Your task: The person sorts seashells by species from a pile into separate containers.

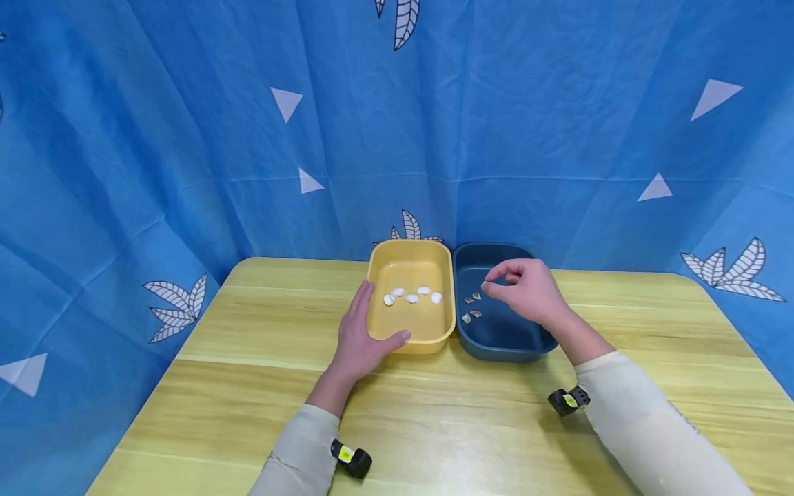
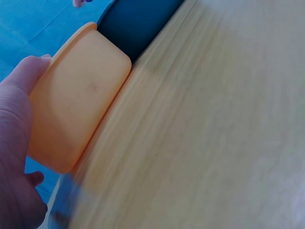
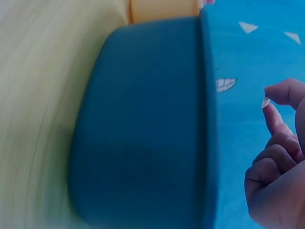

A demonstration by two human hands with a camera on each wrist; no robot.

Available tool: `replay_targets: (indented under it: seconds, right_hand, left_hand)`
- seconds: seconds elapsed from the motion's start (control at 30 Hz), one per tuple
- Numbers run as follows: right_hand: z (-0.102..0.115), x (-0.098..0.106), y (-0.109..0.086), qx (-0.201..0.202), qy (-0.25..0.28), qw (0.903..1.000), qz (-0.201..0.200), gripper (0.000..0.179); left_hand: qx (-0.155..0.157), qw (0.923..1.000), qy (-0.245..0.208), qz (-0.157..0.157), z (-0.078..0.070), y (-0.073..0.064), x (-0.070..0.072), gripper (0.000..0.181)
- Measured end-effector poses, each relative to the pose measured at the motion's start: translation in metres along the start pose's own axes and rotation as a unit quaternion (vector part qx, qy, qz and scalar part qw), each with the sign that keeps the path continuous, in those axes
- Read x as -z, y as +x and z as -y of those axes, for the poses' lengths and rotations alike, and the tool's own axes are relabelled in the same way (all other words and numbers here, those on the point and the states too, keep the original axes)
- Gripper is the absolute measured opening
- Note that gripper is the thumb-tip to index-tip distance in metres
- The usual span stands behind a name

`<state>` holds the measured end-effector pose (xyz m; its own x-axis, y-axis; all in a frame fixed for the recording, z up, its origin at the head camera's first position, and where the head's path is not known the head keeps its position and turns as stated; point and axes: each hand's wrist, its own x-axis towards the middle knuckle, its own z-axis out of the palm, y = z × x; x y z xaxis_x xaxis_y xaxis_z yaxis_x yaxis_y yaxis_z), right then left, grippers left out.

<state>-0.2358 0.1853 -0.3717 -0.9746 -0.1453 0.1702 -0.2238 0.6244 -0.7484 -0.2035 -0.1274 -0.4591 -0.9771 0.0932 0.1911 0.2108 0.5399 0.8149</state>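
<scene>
My left hand (image 1: 362, 341) rests on the yellow bin (image 1: 412, 342), with its fingers along the left side and its thumb at the front rim. Several white seashells (image 1: 412, 299) lie inside that bin. Over the dark blue bin (image 1: 502, 353), my right hand (image 1: 527, 289) pinches a small seashell (image 3: 265, 101) between thumb and index finger, the other fingers curled in. Below it, on the left of the blue bin's floor, lie several small brownish shells (image 1: 475, 313). In the left wrist view, the left thumb (image 2: 33, 71) lies over the yellow bin's rim.
Both bins stand side by side near the back edge of the wooden table (image 1: 422, 427). Behind the table hangs a blue curtain (image 1: 384, 124) with white triangles and leaf prints. Each wrist carries a small black camera.
</scene>
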Motion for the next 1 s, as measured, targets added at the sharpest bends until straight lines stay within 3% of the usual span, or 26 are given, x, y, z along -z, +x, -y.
replay_targets:
  seconds: [0.53,1.0]
  right_hand:
    - [-0.034,-0.003,0.017,-0.018,-0.046,0.9985,-0.023,0.012]
    - [-0.044,-0.006,0.024,-0.023,-0.061,0.9978,-0.015,0.013]
  left_hand:
    - [-0.002,1.0,0.004,0.004,0.001,0.001,0.0,0.11]
    - [0.003,1.0,0.007,0.005,0.0,0.001,0.0,0.11]
